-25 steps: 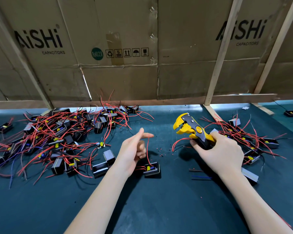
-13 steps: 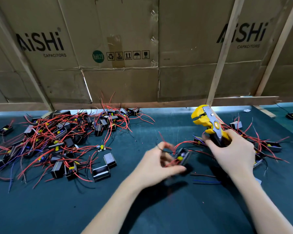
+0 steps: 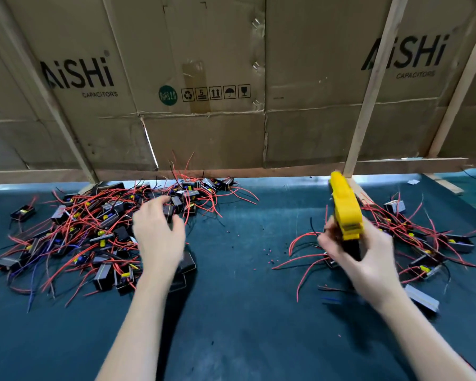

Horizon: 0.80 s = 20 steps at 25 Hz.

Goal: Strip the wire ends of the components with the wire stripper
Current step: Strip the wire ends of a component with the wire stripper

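The right hand (image 3: 364,259) grips the yellow stripper (image 3: 344,209) upright above the mat (image 3: 245,312), beside the right pile (image 3: 412,237) of components. The left hand (image 3: 158,235), fingers loosely spread and holding nothing, hovers over the left pile (image 3: 88,229) of red-wired components.

Printed cardboard sheets (image 3: 204,78) and wooden slats (image 3: 368,92), perhaps stapled.

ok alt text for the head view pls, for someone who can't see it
A person's right hand holds a yellow wire stripper upright over a dark green table, while the left hand reaches with loose fingers over a big pile of black components with red wires. A smaller pile lies to the right, with cardboard boxes behind.
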### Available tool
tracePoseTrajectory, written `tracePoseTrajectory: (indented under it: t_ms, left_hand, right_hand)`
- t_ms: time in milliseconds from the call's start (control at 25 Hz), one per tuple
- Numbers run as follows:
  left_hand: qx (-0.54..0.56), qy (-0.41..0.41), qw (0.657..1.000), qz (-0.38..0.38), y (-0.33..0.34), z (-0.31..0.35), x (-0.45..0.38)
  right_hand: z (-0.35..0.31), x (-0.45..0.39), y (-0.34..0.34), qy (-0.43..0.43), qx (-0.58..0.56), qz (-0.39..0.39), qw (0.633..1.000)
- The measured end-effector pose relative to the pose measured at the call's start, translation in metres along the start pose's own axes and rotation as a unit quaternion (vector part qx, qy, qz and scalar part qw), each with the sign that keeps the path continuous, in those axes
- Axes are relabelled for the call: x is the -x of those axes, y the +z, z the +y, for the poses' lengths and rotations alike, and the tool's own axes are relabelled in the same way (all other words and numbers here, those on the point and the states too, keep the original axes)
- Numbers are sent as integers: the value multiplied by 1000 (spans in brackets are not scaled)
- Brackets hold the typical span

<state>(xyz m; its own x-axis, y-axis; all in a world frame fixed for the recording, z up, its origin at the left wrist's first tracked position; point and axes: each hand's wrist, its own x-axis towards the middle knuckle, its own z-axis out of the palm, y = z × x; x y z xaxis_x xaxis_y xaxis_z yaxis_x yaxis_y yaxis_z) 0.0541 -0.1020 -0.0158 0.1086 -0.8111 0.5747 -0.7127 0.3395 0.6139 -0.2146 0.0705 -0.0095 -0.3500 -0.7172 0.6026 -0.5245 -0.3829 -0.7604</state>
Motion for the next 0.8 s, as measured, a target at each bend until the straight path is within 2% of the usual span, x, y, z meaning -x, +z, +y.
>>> tracePoseTrajectory:
  t_ms: [120, 200, 280, 360, 480, 560, 640, 680, 800]
  left_hand:
    - [-20, -15, 1000, -3, -9, -30, -14]
    - [-30, -3, 998, -58, -5, -39, -19]
    - [-53, 9, 987, -154, 5, -43, -20]
    - [-77, -6, 971, -228, 14, -47, -21]
    - [-107, -24, 969, -220, 18, -46, -26]
    - [-124, -17, 971, -204, 20, -43, -26]
    - [-135, -31, 969, -204, 20, -44, -23]
    - [-138, -43, 968, -203, 20, -44, -21]
    - [-122, -49, 974, -182, 18, -43, -18]
  right_hand:
    - [-9, 7, 26, 54, -157, -188, 968]
    - [-8, 5, 33, 87, -158, -216, 960]
    - [-3, 1, 32, 117, -92, -158, 976]
    - [8, 0, 26, 155, 21, -47, 987]
    - [20, -5, 12, 196, 159, 96, 963]
    - [26, -7, 5, 184, 207, 135, 951]
    - [30, -6, 5, 138, 186, 121, 965]
    - [30, -4, 7, 114, 139, 98, 979]
    - [21, 1, 18, 82, -29, -22, 996]
